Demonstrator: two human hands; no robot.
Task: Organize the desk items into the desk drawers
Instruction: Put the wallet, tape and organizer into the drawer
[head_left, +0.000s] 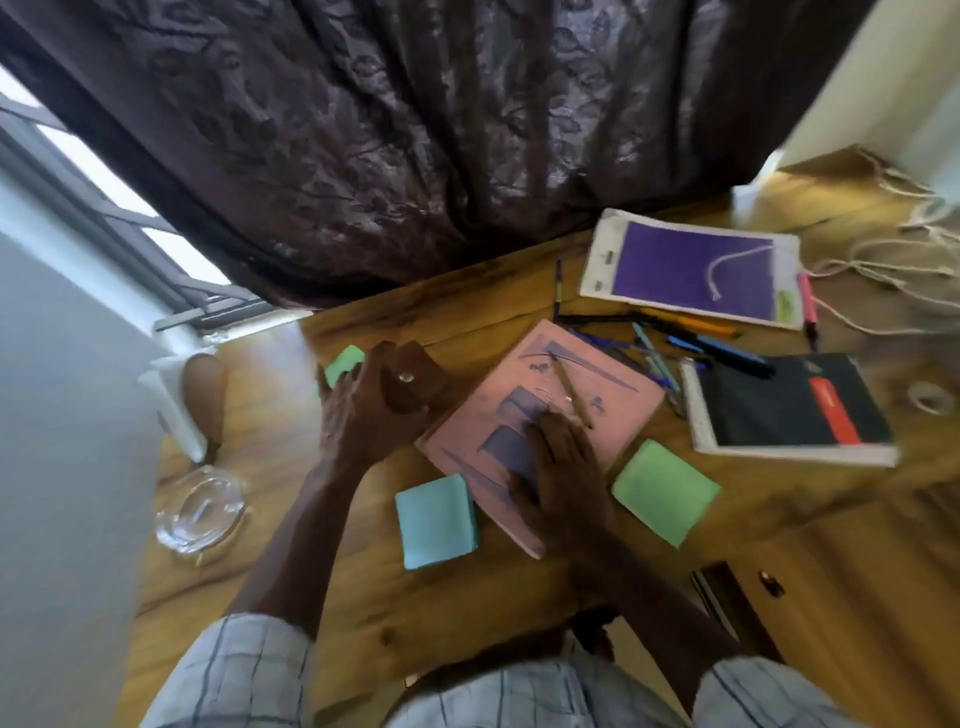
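My left hand (358, 410) is closed around a brown leather pouch (413, 382) with a metal snap, held just above the wooden desk (363, 587). My right hand (563, 467) lies flat, fingers spread, on a pink notebook (608, 395) that has a pencil (571, 395) on it. A blue sticky-note pad (437, 521) sits left of the notebook, a green pad (666, 491) to its right, and another green pad (344, 364) behind my left hand. Several pens (691, 338) lie scattered behind the notebook. A drawer front with a keyhole (770, 583) shows at the lower right.
A black notebook with a red label (789, 408) and a purple-covered pad (691, 267) lie at the right and back. White cords (883, 270), a pink highlighter (808, 301) and a tape roll (932, 397) are far right. A glass ashtray (200, 512) and a dark curtain (415, 156) are left and behind.
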